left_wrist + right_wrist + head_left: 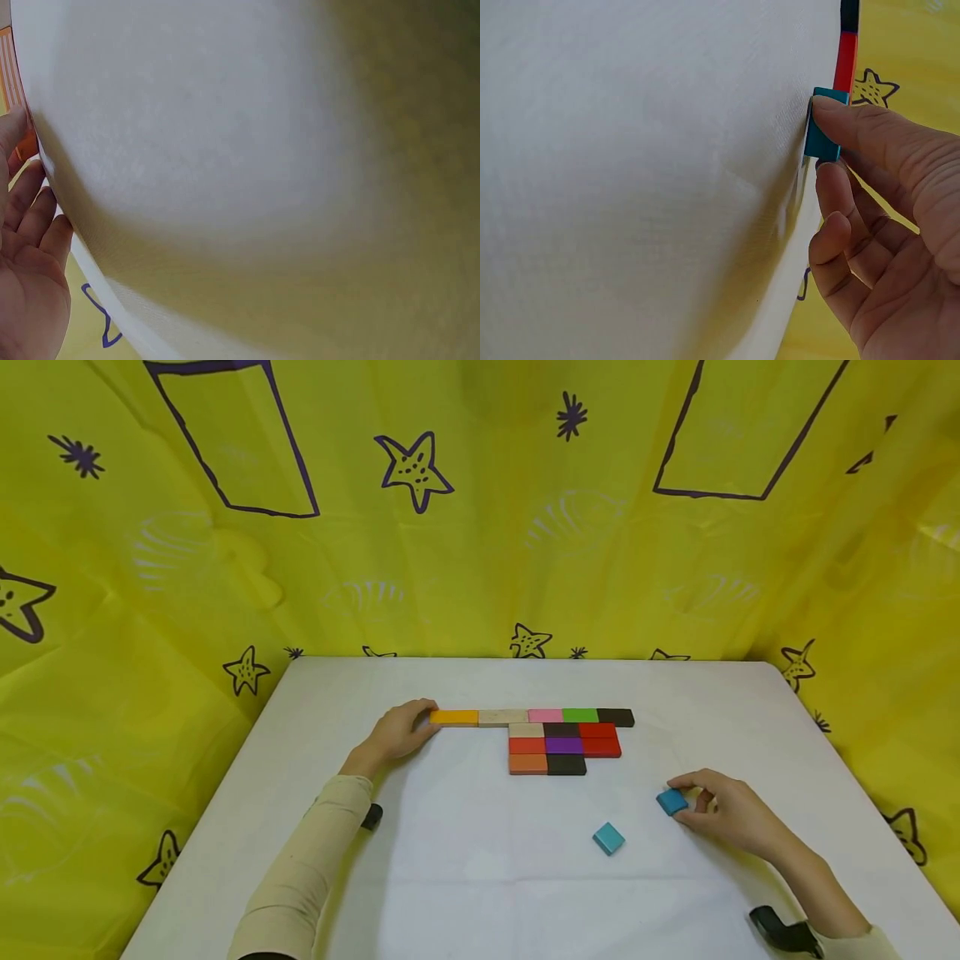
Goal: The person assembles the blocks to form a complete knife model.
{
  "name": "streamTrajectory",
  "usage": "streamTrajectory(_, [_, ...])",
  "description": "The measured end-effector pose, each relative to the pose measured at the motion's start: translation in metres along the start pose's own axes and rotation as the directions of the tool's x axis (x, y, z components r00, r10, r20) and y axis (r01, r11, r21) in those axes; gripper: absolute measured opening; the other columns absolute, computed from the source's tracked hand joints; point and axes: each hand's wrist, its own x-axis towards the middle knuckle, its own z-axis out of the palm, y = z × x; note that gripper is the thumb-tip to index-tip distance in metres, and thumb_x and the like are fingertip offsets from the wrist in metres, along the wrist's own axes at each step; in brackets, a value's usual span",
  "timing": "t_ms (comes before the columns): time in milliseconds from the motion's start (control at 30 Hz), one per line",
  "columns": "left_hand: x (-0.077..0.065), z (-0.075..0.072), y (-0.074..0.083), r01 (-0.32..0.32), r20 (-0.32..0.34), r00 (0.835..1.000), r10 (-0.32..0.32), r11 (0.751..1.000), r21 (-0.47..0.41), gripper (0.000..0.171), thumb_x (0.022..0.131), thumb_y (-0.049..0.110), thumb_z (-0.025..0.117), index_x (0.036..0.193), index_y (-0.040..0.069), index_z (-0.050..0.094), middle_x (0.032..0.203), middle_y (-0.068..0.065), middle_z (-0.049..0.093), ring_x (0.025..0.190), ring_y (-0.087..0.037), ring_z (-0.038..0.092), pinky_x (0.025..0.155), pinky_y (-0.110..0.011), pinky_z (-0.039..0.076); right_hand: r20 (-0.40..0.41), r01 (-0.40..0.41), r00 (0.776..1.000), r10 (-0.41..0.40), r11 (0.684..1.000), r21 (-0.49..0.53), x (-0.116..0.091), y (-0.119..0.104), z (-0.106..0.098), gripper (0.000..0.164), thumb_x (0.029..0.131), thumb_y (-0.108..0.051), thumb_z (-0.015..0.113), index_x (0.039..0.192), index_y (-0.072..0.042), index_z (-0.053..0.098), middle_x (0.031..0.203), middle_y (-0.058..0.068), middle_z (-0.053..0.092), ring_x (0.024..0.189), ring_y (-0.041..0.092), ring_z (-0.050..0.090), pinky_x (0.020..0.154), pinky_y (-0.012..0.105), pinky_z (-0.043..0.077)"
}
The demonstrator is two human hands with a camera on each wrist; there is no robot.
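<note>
At the far end of the table, my left hand [395,734] pinches the left end of a yellow-orange wooden block [457,718] between thumb and fingers. That block begins a straight row continued by a beige block [503,718], a pink block [545,716], a green block [581,715] and a black block [616,717]. Nearer me, against the row, lie several shorter coloured blocks, among them a purple one [564,746] and red ones [599,738]. On the right, my right hand [731,814] holds a blue block [824,127] between thumb and fingers, apart from the others.
A second, turquoise block [608,838] lies turned cornerwise on the white table [465,893], left of and nearer than my right hand. Dark wrist-camera parts [783,933] show beside both forearms. A yellow patterned curtain [480,552] hangs behind the table and along its sides.
</note>
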Motion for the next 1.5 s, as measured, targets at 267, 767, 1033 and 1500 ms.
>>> streamTrajectory(267, [0.000, -0.001, 0.000, -0.010, 0.000, 1.000, 0.010, 1.000, 0.017, 0.037, 0.103, 0.027, 0.063, 0.134, 0.008, 0.058, 0.137, -0.014, 0.062, 0.129, -0.035, 0.056, 0.113, -0.052, 0.042, 0.016, -0.023, 1.000, 0.023, 1.000, -0.009, 0.001, -0.001, 0.002, 0.037, 0.080, -0.006, 0.086, 0.113, -0.004, 0.071, 0.097, -0.001, 0.067, 0.072, 0.002, 0.048, 0.057, 0.021, 0.042])
streamTrajectory(767, [0.000, 0.000, -0.001, -0.015, -0.004, 1.000, 0.015, 1.000, 0.018, 0.037, 0.103, 0.027, 0.063, 0.134, 0.007, 0.059, 0.138, -0.014, 0.062, 0.130, -0.035, 0.056, 0.114, -0.052, 0.041, 0.003, -0.013, 1.000, 0.013, 0.999, -0.037, 0.011, -0.003, 0.003, 0.031, 0.081, -0.008, 0.086, 0.108, -0.008, 0.071, 0.094, -0.002, 0.067, 0.072, 0.003, 0.051, 0.059, 0.022, 0.044])
streamTrajectory(1033, [0.001, 0.000, 0.000, 0.002, 0.009, 1.000, -0.002, 1.000, 0.016, 0.038, 0.103, 0.028, 0.063, 0.135, 0.008, 0.058, 0.138, -0.014, 0.062, 0.130, -0.034, 0.056, 0.115, -0.051, 0.041, -0.030, 0.022, 0.999, -0.023, 0.999, -0.036, 0.024, -0.004, 0.005, 0.031, 0.081, -0.009, 0.087, 0.107, -0.007, 0.072, 0.093, -0.002, 0.067, 0.073, 0.004, 0.050, 0.058, 0.021, 0.043])
streamTrajectory(1500, [0.000, 0.000, 0.000, -0.003, -0.002, 1.000, 0.003, 1.000, 0.018, 0.036, 0.103, 0.027, 0.063, 0.133, 0.009, 0.059, 0.137, -0.013, 0.063, 0.128, -0.034, 0.057, 0.112, -0.051, 0.043, -0.031, -0.024, 0.999, 0.023, 0.999, -0.033, 0.048, -0.003, 0.006, 0.032, 0.084, -0.008, 0.084, 0.112, -0.001, 0.071, 0.100, 0.006, 0.071, 0.075, 0.010, 0.052, 0.061, 0.021, 0.045])
